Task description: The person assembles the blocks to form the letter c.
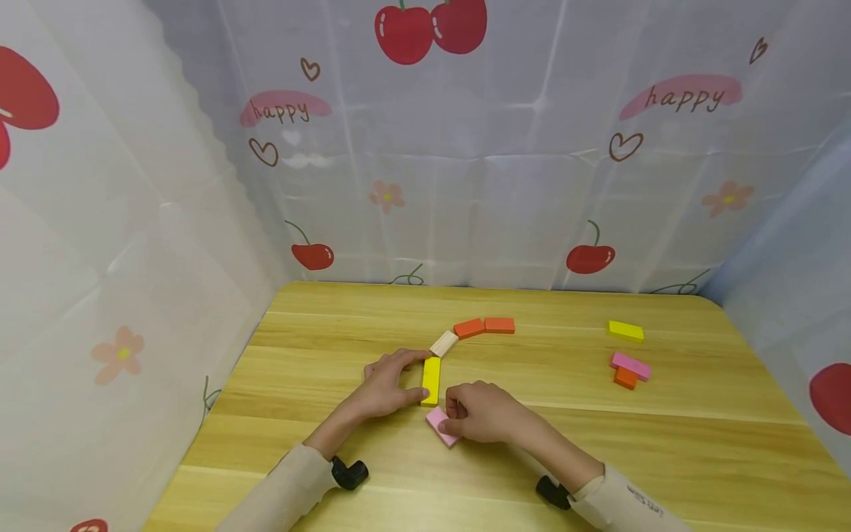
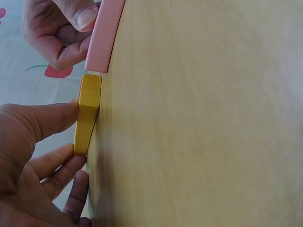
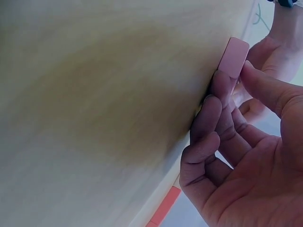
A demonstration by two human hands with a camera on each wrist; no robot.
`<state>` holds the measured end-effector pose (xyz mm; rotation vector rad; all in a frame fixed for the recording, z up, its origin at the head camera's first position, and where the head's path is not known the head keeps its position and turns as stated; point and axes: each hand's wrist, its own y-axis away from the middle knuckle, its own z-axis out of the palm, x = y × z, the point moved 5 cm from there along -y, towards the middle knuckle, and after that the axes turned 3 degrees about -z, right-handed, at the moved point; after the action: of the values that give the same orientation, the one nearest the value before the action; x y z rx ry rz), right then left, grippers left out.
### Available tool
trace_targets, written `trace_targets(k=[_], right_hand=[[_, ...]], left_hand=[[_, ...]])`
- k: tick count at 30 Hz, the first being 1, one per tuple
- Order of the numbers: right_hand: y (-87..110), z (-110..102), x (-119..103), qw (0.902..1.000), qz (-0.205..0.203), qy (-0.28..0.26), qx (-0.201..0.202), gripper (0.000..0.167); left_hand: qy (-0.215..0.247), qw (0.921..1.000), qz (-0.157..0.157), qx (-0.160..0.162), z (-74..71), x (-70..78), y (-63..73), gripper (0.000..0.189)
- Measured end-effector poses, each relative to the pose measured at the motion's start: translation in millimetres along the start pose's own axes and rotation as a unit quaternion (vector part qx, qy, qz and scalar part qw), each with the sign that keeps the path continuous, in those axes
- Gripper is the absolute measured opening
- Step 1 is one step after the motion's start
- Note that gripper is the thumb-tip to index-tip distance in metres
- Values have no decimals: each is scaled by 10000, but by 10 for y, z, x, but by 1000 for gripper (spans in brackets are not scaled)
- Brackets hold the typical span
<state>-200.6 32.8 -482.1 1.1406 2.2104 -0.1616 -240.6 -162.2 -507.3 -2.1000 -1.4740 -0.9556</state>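
Observation:
A yellow block [image 1: 431,381] lies flat on the table, my left hand [image 1: 384,388] holding it with the thumb at its near end and the index finger at its far end. Just nearer to me, my right hand [image 1: 490,415] pinches a pink block [image 1: 435,419] between thumb and fingers, set at a slant to the yellow one. In the left wrist view the pink block [image 2: 104,42] stands end to end with the yellow block [image 2: 89,106], a narrow gap between them. Beyond the yellow block, a plain wood block [image 1: 444,343] and two orange-red blocks [image 1: 469,329] continue a curved line.
At the right of the wooden table [image 1: 532,473] lie a loose yellow block [image 1: 626,331], a pink block [image 1: 633,366] and an orange block [image 1: 625,378] touching it. A cherry-print curtain [image 1: 465,222] hangs behind the table's far edge and along the sides.

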Motion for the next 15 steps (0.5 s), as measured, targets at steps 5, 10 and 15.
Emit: trace_targets(k=[5,10,15], right_hand=[[-8,6,8,10000,40,8,10,26],[-20,14,15,10000,45,-4,-16,26],[-45,22,23,10000,49,22,-41,26]], left_hand=[[28,10000,-18,1,6,-2,1,63],[36,10000,-29,2,10,-7,3,63],[-13,10000,-26,25,5,-10,3,63]])
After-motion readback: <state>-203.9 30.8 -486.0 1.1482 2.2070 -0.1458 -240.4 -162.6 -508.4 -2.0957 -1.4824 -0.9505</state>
